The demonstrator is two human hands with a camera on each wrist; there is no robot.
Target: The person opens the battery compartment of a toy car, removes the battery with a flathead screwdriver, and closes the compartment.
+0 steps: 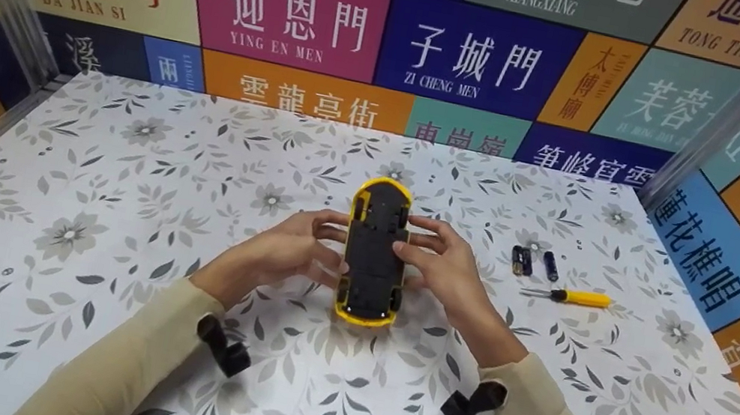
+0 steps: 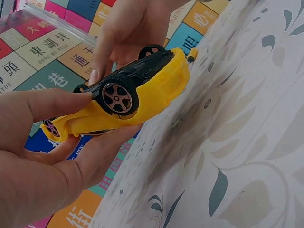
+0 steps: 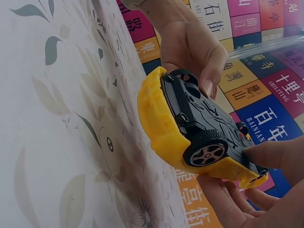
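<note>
A yellow toy car is held upside down above the table, its black underside and wheels facing up. My left hand grips the car's left side, thumb at the edge of the underside and fingers beneath the body. On the opposite side my right hand grips it too, its thumb pressed on the black base. In the left wrist view a wheel with a bronze-coloured hub shows beside the left thumb. From the right wrist view, the yellow bumper end points away from the right hand.
Several small batteries lie on the right of the flowered tabletop. Just in front of them is a screwdriver with a yellow handle, its shaft pointing left. Panels with printed characters stand behind the table.
</note>
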